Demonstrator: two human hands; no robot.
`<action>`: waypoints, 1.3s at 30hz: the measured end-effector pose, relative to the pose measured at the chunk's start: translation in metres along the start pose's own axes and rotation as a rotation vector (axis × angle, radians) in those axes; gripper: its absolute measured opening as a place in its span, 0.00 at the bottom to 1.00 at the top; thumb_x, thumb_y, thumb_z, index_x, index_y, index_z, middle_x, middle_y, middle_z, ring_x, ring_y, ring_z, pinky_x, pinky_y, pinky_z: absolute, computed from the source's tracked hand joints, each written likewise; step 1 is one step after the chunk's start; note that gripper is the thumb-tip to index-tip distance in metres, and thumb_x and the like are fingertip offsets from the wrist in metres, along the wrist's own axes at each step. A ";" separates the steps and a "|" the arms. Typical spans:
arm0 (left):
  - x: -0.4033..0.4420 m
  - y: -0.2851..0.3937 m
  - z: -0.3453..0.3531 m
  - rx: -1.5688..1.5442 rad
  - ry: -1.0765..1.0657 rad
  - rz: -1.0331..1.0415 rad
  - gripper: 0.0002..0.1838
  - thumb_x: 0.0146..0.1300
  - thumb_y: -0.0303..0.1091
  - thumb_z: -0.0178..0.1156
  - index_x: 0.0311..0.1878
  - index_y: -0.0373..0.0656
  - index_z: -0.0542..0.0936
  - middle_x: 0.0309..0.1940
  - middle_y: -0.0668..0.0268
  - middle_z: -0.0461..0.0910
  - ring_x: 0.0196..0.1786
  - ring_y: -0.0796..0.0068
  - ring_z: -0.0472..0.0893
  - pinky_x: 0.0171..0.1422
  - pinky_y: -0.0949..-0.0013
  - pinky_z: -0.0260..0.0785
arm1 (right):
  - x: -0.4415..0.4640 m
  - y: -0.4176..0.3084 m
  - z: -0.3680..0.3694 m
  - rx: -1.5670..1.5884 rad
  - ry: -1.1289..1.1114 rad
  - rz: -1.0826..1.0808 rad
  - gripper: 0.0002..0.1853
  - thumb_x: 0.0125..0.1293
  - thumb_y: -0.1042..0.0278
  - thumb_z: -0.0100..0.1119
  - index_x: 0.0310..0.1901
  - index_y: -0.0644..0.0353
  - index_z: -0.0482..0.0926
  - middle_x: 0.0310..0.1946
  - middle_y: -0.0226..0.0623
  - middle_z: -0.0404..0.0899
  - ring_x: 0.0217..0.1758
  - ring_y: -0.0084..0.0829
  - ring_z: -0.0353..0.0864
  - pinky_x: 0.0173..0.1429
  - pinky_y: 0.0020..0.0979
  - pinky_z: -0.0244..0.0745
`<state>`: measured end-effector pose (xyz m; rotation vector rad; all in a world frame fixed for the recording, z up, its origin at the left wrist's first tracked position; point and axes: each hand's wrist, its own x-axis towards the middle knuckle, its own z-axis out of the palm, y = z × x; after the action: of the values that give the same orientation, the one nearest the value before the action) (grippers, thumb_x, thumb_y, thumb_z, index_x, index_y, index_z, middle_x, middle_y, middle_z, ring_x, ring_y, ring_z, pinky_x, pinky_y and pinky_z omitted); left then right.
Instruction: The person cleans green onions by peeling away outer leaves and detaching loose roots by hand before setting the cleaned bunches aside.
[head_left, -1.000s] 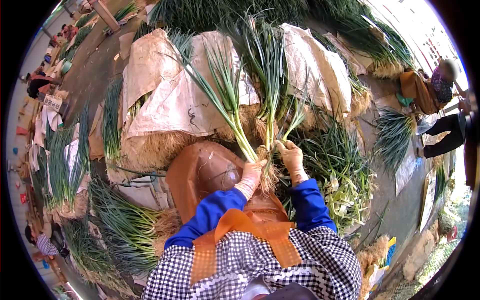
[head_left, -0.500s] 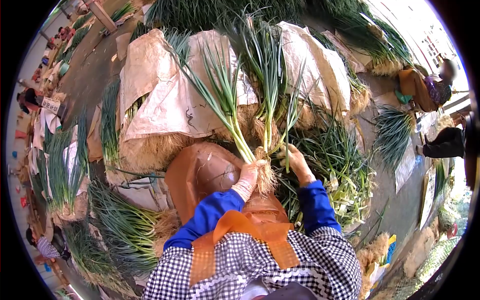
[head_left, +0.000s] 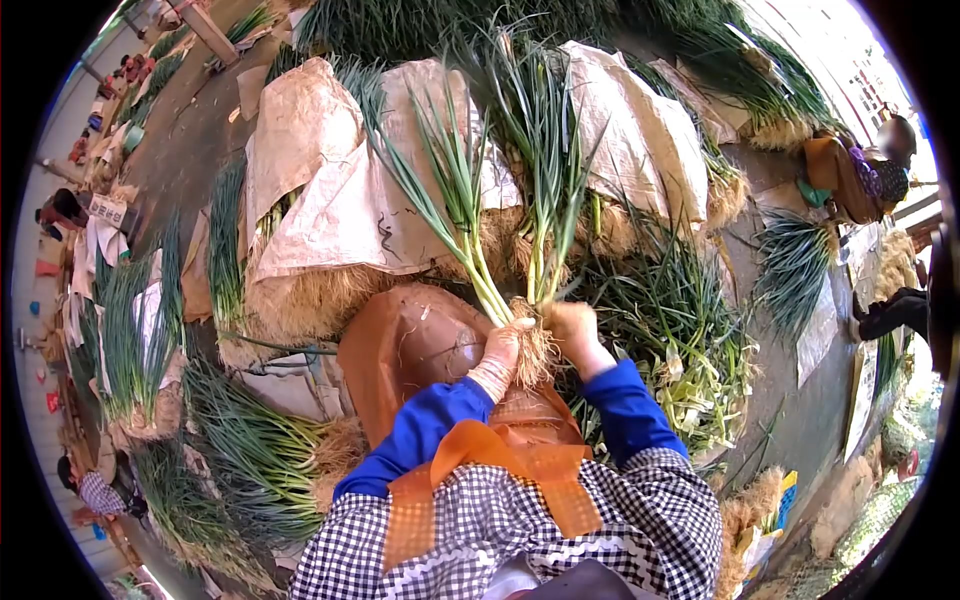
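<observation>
A bunch of green onions (head_left: 467,215) fans upward in front of me, its tan roots hanging low. My left hand (head_left: 503,350) is closed round the lower white stems beside the roots. Against the right side of the same bunch, my right hand (head_left: 572,328) is closed at the stem base; what its fingers pinch is hidden. The brown apron (head_left: 415,335) covers my lap below the bunch. Just right of my right hand lies a heap of loose leaves (head_left: 660,300).
Pale sacks (head_left: 330,190) cover rows of onions ahead. Another onion pile (head_left: 255,440) lies at the left, with roots toward me. At the far right are a seated person (head_left: 870,175) and another person's dark-clothed leg (head_left: 895,315). More people work at the far left.
My right hand has moved back in to the bunch and its fingers have closed. The thin green stalk beside it no longer sticks out rightward. My left hand keeps its hold.
</observation>
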<state>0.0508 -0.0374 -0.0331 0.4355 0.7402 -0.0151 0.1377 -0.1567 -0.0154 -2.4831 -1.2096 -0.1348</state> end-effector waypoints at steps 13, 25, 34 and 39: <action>0.009 -0.013 -0.009 0.165 0.013 0.103 0.08 0.50 0.23 0.60 0.35 0.35 0.76 0.23 0.63 0.76 0.24 0.68 0.77 0.30 0.68 0.73 | 0.072 0.051 0.003 0.290 -0.120 0.416 0.21 0.60 0.45 0.54 0.39 0.56 0.80 0.26 0.38 0.81 0.29 0.35 0.80 0.35 0.30 0.73; -0.013 0.003 0.006 0.088 -0.006 0.007 0.08 0.52 0.28 0.58 0.35 0.36 0.77 0.22 0.63 0.77 0.21 0.69 0.77 0.26 0.69 0.72 | 0.057 0.008 0.041 1.649 0.512 0.976 0.23 0.68 0.47 0.45 0.24 0.58 0.72 0.11 0.22 0.63 0.12 0.17 0.59 0.16 0.21 0.55; -0.005 -0.001 0.000 0.001 -0.116 -0.025 0.09 0.53 0.30 0.57 0.36 0.36 0.76 0.22 0.62 0.76 0.21 0.69 0.76 0.27 0.68 0.72 | 0.010 0.013 0.068 1.574 0.318 0.701 0.10 0.68 0.60 0.44 0.33 0.52 0.74 0.20 0.29 0.72 0.21 0.28 0.69 0.25 0.32 0.66; -0.013 0.007 0.007 -0.079 -0.108 -0.041 0.09 0.54 0.29 0.56 0.37 0.35 0.77 0.23 0.62 0.77 0.23 0.68 0.77 0.29 0.68 0.74 | -0.084 -0.013 0.014 -0.038 -0.812 -0.013 0.17 0.60 0.52 0.49 0.39 0.56 0.80 0.36 0.44 0.81 0.42 0.43 0.80 0.44 0.39 0.75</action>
<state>0.0469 -0.0358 -0.0176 0.3419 0.6408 -0.0470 0.0738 -0.2061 -0.0452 -2.6320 -1.5006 0.9355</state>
